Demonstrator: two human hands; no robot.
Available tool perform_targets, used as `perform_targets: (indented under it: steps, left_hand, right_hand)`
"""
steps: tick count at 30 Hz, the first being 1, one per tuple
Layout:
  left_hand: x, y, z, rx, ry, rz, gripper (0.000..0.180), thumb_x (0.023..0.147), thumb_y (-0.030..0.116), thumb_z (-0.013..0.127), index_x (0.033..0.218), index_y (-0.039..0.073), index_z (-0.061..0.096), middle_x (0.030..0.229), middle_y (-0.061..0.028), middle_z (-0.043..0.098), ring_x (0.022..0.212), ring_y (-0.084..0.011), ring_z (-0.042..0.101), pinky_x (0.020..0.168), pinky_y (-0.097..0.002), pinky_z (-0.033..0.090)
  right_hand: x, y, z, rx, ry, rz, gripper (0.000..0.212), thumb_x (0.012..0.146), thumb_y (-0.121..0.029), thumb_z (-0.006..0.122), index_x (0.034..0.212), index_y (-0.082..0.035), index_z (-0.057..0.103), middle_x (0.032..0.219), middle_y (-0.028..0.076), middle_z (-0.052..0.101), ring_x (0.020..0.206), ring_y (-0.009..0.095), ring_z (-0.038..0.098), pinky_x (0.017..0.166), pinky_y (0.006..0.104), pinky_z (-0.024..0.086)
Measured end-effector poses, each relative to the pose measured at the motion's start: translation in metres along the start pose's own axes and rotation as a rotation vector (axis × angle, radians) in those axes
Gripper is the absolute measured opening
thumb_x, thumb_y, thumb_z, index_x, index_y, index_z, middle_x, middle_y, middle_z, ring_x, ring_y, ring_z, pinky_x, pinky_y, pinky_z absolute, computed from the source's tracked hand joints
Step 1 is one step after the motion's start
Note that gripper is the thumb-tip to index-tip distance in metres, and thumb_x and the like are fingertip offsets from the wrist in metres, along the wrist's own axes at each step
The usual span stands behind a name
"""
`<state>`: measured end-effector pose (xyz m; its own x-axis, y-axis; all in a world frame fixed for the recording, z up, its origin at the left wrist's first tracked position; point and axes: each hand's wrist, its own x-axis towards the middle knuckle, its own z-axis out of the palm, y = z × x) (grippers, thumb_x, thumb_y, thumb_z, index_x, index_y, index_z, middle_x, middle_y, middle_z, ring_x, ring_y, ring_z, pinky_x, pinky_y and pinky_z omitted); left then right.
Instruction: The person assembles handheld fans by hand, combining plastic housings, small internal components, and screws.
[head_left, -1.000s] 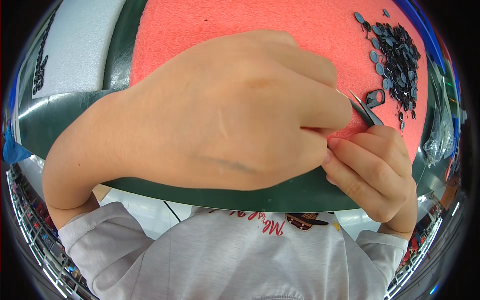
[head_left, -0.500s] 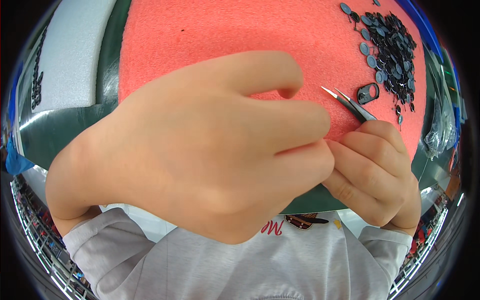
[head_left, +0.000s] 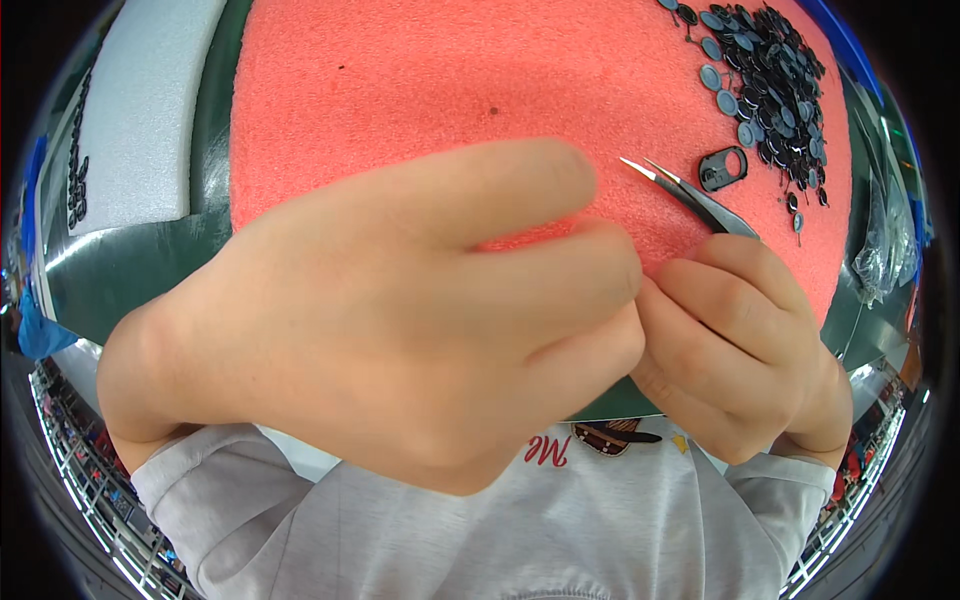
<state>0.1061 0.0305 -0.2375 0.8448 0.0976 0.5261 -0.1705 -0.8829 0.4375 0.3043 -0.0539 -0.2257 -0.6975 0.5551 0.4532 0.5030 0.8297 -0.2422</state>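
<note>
My left hand (head_left: 380, 310) is closed, back up, with its index and middle fingers bent above the salmon-pink foam mat (head_left: 400, 60). Its thumb and whatever it pinches are hidden beneath. Against its fingertips rests my right hand (head_left: 735, 345), curled around a pair of metal tweezers (head_left: 690, 197). The tweezers point to the far left, their two tips slightly apart with nothing seen between them. Just beyond them lies a small black plastic part with an oval hole (head_left: 722, 169). Whether my right fingertips also pinch something cannot be seen.
A pile of small black and grey round discs with stems (head_left: 775, 90) covers the mat's far right. White foam (head_left: 140, 120) at the left bears a row of small black parts (head_left: 76, 190). Clear plastic bags (head_left: 880, 255) lie right. A dark speck (head_left: 493, 111) sits on the mat.
My left hand has drawn slightly nearer and its index finger has shifted, uncovering a dark speck on the mat. The view has moved a little; both hands stay together, tweezers still in my right hand.
</note>
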Motion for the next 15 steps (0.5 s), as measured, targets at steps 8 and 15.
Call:
perform_targets:
  steps: [8, 15]
  left_hand:
    - [-0.022, -0.001, -0.022, 0.03, -0.033, -0.196, 0.029, 0.054, 0.013, 0.07, 0.08, 0.002, 0.063, 0.088, -0.0116, 0.059, 0.079, -0.0261, 0.057, 0.065, -0.0338, 0.042]
    - [-0.022, 0.015, -0.034, 0.069, -0.085, -0.417, 0.034, 0.053, 0.016, 0.075, 0.083, 0.006, 0.063, 0.091, -0.0083, 0.056, 0.081, -0.0247, 0.052, 0.071, -0.0355, 0.038]
  right_hand:
    - [0.007, 0.004, 0.012, 0.006, -0.001, 0.006, 0.034, 0.051, -0.007, 0.064, 0.083, 0.004, 0.066, 0.083, 0.01, 0.058, 0.068, 0.021, 0.055, 0.056, 0.032, 0.045]
    - [0.019, 0.005, 0.017, 0.032, 0.066, -0.07, 0.029, 0.058, -0.005, 0.067, 0.085, 0.006, 0.065, 0.08, 0.012, 0.058, 0.064, 0.021, 0.054, 0.05, 0.0297, 0.044]
